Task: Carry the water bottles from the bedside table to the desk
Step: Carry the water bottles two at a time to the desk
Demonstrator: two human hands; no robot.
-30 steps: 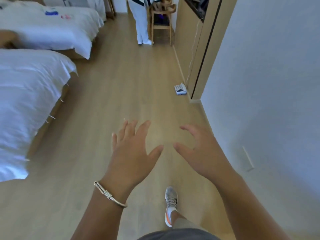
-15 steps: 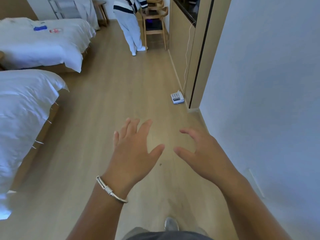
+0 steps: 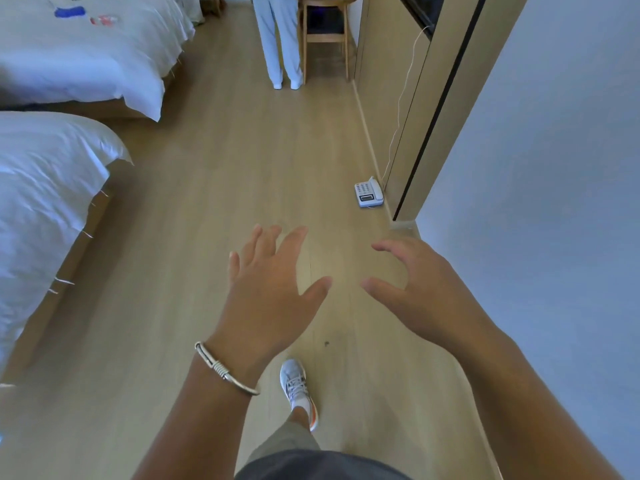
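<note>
A person's left hand [image 3: 270,292] and right hand [image 3: 420,289], both spread wide and holding nothing, hover above the wooden floor [image 3: 214,209] short of a telephone [image 3: 369,192] (no water bottles visible, so carrying seems unstarted).

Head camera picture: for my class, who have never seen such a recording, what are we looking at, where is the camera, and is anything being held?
The camera sits on a person's head, looking forward and down. The left hand, with a silver bangle on its wrist, and the right hand are both open and hold nothing. No water bottles are visible. On the wooden floor a white telephone lies by the cabinet. Two white beds stand to the left. Another person's legs show beside a wooden chair.
</note>
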